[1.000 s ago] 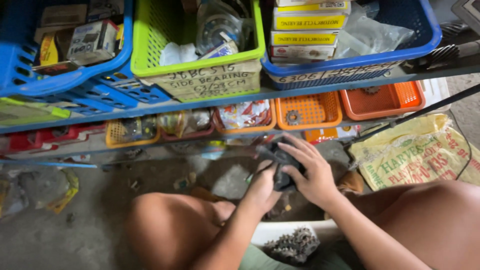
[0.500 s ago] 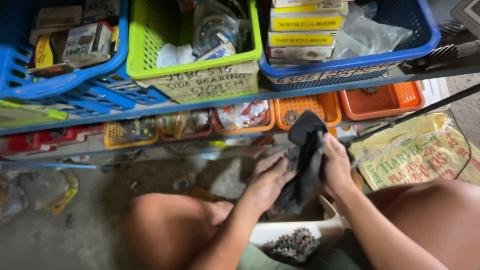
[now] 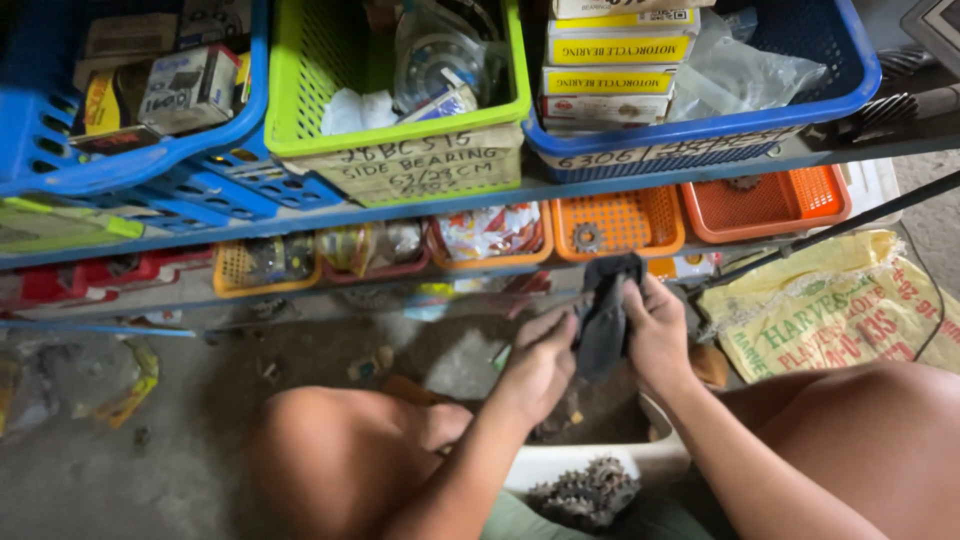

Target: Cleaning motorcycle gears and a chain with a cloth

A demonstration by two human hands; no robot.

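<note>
Dark rag hangs upright between both hands, just below the orange tray on the lower shelf. Right hand grips its 3 o'clock edge; left hand grasps it from 9 o'clock. White tub of greasy sprockets sits at 6 o'clock.

Low blue-painted metal shelf across the top, crowded with blue and lime-green plastic baskets along its front edge. Smaller orange plastic trays on the tier beneath. Below, bare grey concrete floor, dusty, littered with scraps. Yellow woven sack near the right edge. Soft, even daylight.
</note>
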